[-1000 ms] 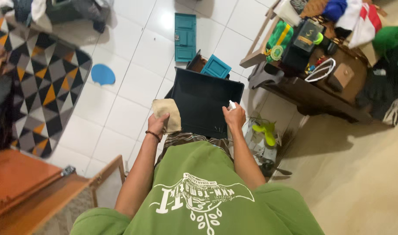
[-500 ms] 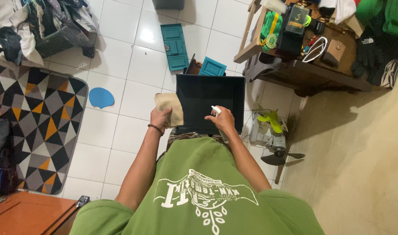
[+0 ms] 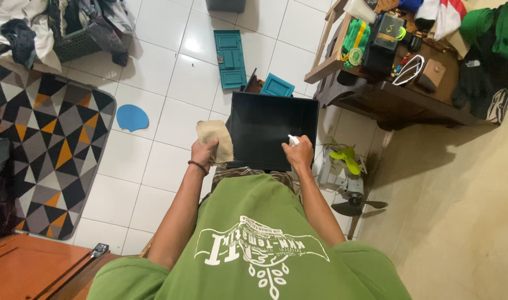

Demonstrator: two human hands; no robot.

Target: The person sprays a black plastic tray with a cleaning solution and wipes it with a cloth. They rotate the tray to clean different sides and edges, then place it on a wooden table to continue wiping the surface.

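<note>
The black tray [image 3: 273, 130], a shallow rigid box that looks like light plastic, rests against the person's lap, its open face turned up toward the camera. It seems stiff enough to take by a rim, though smooth walls may slip when wet. At its left edge the left hand [image 3: 203, 153] pinches a soft tan cloth [image 3: 214, 139] that drapes limply. At its near right edge the right hand [image 3: 300, 153] is closed around a small spray bottle [image 3: 293, 140], white nozzle up. Beyond the tray lie teal panels [image 3: 230, 51] on the white tiled floor [image 3: 170, 83]. Right of the tray stands a cluttered wooden surface [image 3: 398, 100]; left lies a patterned rug [image 3: 43, 139].
</note>
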